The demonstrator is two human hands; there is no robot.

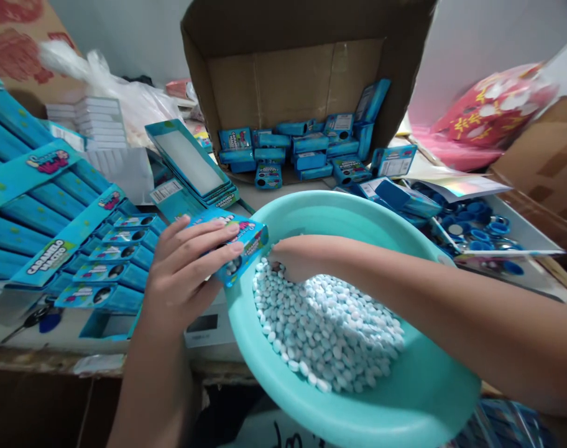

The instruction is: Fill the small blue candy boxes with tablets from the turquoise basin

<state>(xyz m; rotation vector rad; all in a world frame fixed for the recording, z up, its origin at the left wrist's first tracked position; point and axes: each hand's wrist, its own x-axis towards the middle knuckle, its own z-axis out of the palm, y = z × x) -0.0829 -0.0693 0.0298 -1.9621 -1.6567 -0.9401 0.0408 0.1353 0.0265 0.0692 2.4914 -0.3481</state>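
Note:
My left hand (190, 261) is closed around a small blue candy box (246, 239), which is tilted against the left rim of a turquoise basin (358, 410). Small pale blue and white candies (330, 330) lie heaped in that basin. My right hand (295, 258) reaches in from the right, its fingers curled down into the candies near the box. The fingertips are largely hidden, and how many candies they hold cannot be made out.
Behind the basin, a cardboard carton (293, 74) on its side contains several blue boxes (311, 143). Blue display trays (55, 211) stand at the left, near empty open trays (190, 155). A white tray (511, 242) of blue-capped pieces is at the right. Keys (36, 317) lie near the table edge.

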